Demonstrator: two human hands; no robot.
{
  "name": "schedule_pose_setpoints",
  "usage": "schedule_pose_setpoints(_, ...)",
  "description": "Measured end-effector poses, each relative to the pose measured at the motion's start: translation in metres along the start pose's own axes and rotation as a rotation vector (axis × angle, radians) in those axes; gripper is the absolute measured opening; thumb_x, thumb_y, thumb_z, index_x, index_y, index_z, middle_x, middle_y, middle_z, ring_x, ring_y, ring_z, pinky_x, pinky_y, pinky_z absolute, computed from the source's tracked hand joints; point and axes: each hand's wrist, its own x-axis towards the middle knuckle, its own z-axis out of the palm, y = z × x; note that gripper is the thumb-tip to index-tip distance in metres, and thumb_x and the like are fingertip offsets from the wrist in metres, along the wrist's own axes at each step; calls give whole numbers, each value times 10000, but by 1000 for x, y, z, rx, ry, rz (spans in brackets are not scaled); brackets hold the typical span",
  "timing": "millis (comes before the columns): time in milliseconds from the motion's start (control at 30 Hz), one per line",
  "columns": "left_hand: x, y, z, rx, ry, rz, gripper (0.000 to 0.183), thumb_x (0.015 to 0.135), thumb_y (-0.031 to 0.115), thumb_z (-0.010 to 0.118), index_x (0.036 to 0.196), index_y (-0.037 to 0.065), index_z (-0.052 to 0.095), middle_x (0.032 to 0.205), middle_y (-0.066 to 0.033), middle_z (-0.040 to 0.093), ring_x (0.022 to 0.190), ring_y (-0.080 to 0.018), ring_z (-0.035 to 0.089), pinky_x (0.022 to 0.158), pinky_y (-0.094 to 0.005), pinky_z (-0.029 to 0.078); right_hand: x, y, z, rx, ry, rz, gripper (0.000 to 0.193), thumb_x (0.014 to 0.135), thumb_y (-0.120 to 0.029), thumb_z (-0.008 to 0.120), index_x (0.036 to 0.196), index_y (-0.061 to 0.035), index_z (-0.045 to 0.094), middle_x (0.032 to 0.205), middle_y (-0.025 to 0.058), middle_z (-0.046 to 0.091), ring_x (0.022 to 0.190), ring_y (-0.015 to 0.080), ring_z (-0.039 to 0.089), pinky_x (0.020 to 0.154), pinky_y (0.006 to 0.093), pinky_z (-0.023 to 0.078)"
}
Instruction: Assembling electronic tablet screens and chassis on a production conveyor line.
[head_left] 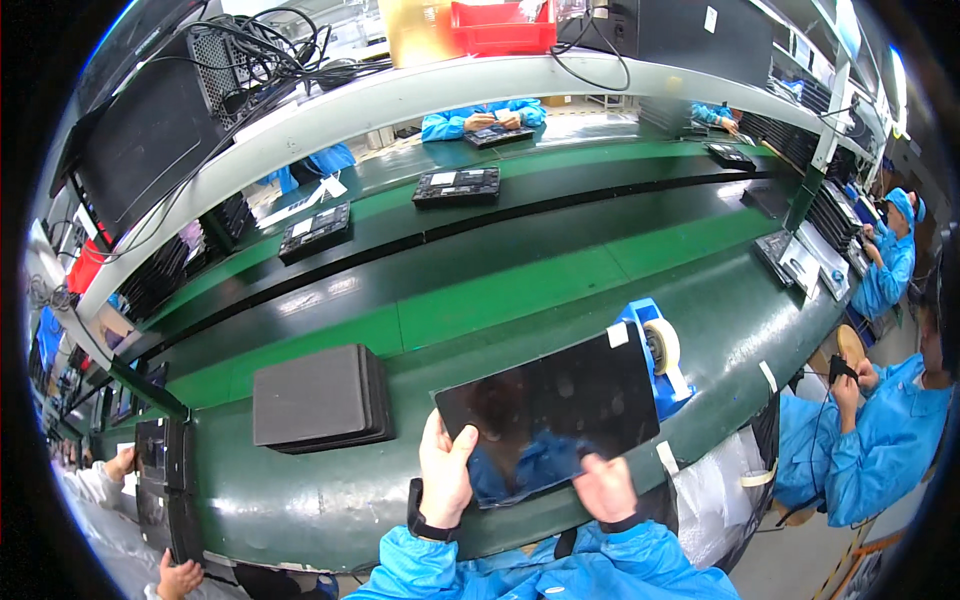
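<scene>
A thin, glossy black display panel (560, 400) is tilted up in front of me, with a small white label at its upper right corner. My left hand (447, 470) is closed on its lower left edge, thumb on the front face and fingers behind. At the lower right edge, my right hand (607, 490) has curled fingers, slightly blurred. It overlaps the panel's edge there; whether it pinches anything is hidden. Just beyond the panel's right side stands a blue tape dispenser (668, 365) with a roll of pale tape, partly covered by the panel.
A stack of dark grey rectangular pieces (315, 400) lies left on the green bench (270, 510). Beyond runs a conveyor carrying black device units (457, 186). A shelf (480, 88) crosses overhead with a red bin (503, 28). Co-workers in blue (865, 430) sit right; another's hands (178, 577) are left.
</scene>
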Motion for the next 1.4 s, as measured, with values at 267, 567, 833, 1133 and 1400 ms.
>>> schedule_pose_setpoints(267, 19, 29, -19, 317, -88, 138, 721, 764, 16, 639, 1410, 18, 320, 1447, -129, 331, 1370, -230, 248, 1133, -340, 168, 12, -63, 9, -239, 65, -267, 333, 942, -91, 524, 1252, 30, 503, 1193, 103, 588, 1093, 186, 549, 971, 332, 416)
schedule_pose_setpoints(567, 14, 0, -36, 45, 140, -62, 384, 928, 71, 557, 1279, 83, 401, 1120, -115, 563, 1010, -189, 560, 875, -339, 480, 41, -101, 42, -181, 107, -46, 329, 952, -184, 552, 1235, -21, 519, 1100, 74, 606, 893, 141, 608, 749, 295, 534)
schedule_pose_setpoints(833, 31, -11, -54, -115, 191, -67, 392, 952, 162, 551, 1314, 93, 417, 1165, -91, 576, 1040, -187, 548, 912, -348, 453, 51, -188, -27, -1996, 633, -384, 356, 867, -354, 579, 828, -22, 699, 902, 169, 671, 752, 352, 638, 722, 425, 510)
schedule_pose_setpoints(1133, 33, -19, -59, -17, 241, -49, 428, 946, 230, 568, 1329, 113, 416, 1201, -124, 545, 1067, -214, 537, 932, -363, 445, 75, -204, -57, -1126, 292, 136, 397, 918, -379, 554, 860, 8, 620, 726, 44, 597, 622, 145, 578, 605, 303, 495)
schedule_pose_setpoints(1400, 36, -15, -54, -14, 292, -62, 411, 958, 252, 547, 1327, 116, 424, 1211, -119, 534, 1093, -216, 514, 935, -370, 437, 46, -198, -43, -845, 301, 18, 336, 955, -335, 534, 925, -1, 556, 869, 65, 570, 750, 130, 573, 643, 284, 529)
